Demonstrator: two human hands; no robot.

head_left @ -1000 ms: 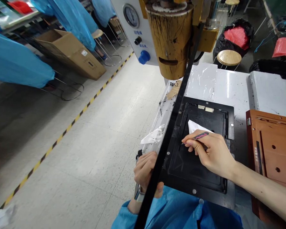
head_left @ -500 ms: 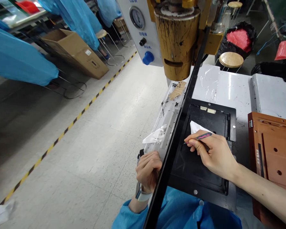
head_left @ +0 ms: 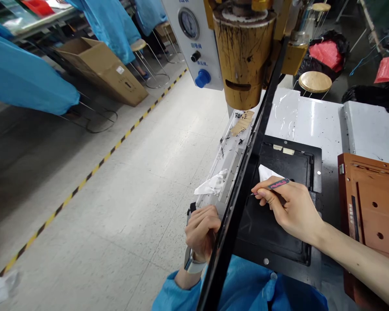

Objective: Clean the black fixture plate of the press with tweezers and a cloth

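Observation:
A long black bar (head_left: 243, 185), maybe a panel seen edge-on, slants from the machine down towards my body. My left hand (head_left: 202, 231), with a watch on its wrist, is closed against the bar's left side; the thumb is hidden. Between thumb and fingers, my right hand (head_left: 288, 205) pinches slim tweezers (head_left: 278, 184) with a dark, pink-marked handle. Their thin tip points left at the bar's edge. A white cloth (head_left: 266, 172) shows behind the right hand's fingers. Below this hand lies a black rectangular tray-like fixture (head_left: 262, 233).
A yellow-brown machine head (head_left: 246, 60) hangs ahead, beside a panel with a gauge (head_left: 188, 23). On the right is a brown fixture (head_left: 377, 207). Another white cloth (head_left: 212, 183) rests on the machine's edge. A cardboard box (head_left: 103, 71) and co-workers in blue gowns are at left.
The black bar has tilted slightly, its upper part shifting right and more of its face showing. The tweezers have turned a little in my right hand. My left hand stays in place.

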